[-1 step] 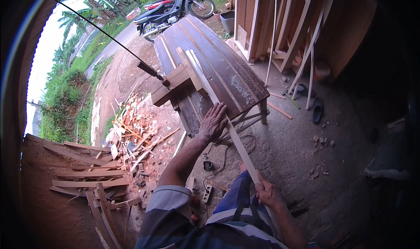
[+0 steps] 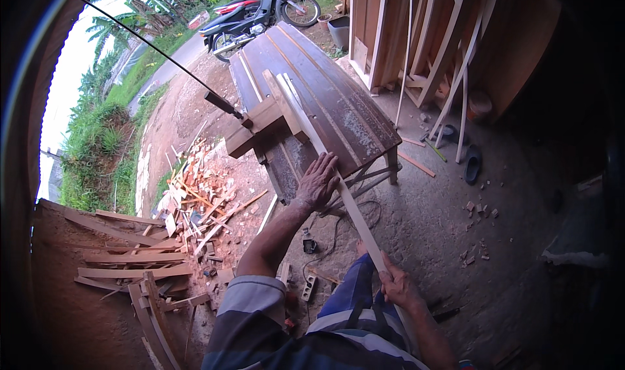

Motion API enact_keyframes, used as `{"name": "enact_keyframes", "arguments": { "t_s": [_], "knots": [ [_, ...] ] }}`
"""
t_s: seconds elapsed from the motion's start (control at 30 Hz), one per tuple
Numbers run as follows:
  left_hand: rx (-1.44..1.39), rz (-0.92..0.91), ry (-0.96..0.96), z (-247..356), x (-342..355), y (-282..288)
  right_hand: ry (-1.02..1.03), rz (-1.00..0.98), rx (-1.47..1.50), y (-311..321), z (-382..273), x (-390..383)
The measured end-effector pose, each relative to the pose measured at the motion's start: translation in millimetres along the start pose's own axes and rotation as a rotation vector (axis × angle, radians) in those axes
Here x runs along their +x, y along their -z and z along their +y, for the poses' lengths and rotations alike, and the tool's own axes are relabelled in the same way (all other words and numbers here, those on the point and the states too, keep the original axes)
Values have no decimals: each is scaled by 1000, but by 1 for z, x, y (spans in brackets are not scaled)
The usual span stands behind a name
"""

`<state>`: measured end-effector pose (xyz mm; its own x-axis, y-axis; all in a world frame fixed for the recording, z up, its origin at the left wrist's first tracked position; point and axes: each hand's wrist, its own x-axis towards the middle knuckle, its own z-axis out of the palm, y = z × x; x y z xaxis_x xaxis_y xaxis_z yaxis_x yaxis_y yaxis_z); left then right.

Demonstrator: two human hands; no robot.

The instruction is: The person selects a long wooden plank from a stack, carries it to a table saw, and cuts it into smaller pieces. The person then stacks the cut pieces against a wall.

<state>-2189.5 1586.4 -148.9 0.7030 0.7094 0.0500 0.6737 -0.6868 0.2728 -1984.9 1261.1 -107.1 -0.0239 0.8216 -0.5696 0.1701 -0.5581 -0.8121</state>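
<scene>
A long, pale wooden strip runs from the worktable back toward my body. Its far part lies on the tabletop, alongside a wooden guide fixed across the left side. My left hand rests on the strip at the table's near edge, palm down with fingers stretched forward. Lower down, my right hand is closed around the near part of the strip beside my right thigh. A thin dark rod slants up to the left from the guide.
Wood offcuts heap up left of the table, with curved boards nearer me. A power strip and cable lie on the floor by my legs. Wooden frames lean at right, near a dark sandal. Motorbikes stand beyond the table.
</scene>
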Motion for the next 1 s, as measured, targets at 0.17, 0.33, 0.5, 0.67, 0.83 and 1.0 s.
{"name": "enact_keyframes", "arguments": {
  "t_s": [0.17, 0.33, 0.5, 0.67, 0.83, 1.0],
  "knots": [
    [13, -19, 17, -1, 3, -2, 46, -1, 107, 2, -12, 12],
    [22, -6, 5, -2, 5, -3, -8, -34, 77, 2, -20, 32],
    [13, -16, 19, 0, 4, 0, -90, -106, 44, 4, -25, 54],
    [18, -21, 21, 1, 3, 2, -25, -42, -71, -2, -27, 74],
    [14, -16, 18, -2, 6, 1, -62, -73, 46, -2, -38, 90],
    [14, -34, 33, -2, 8, 1, 49, 15, -77, -3, -53, 105]
  ]
}}
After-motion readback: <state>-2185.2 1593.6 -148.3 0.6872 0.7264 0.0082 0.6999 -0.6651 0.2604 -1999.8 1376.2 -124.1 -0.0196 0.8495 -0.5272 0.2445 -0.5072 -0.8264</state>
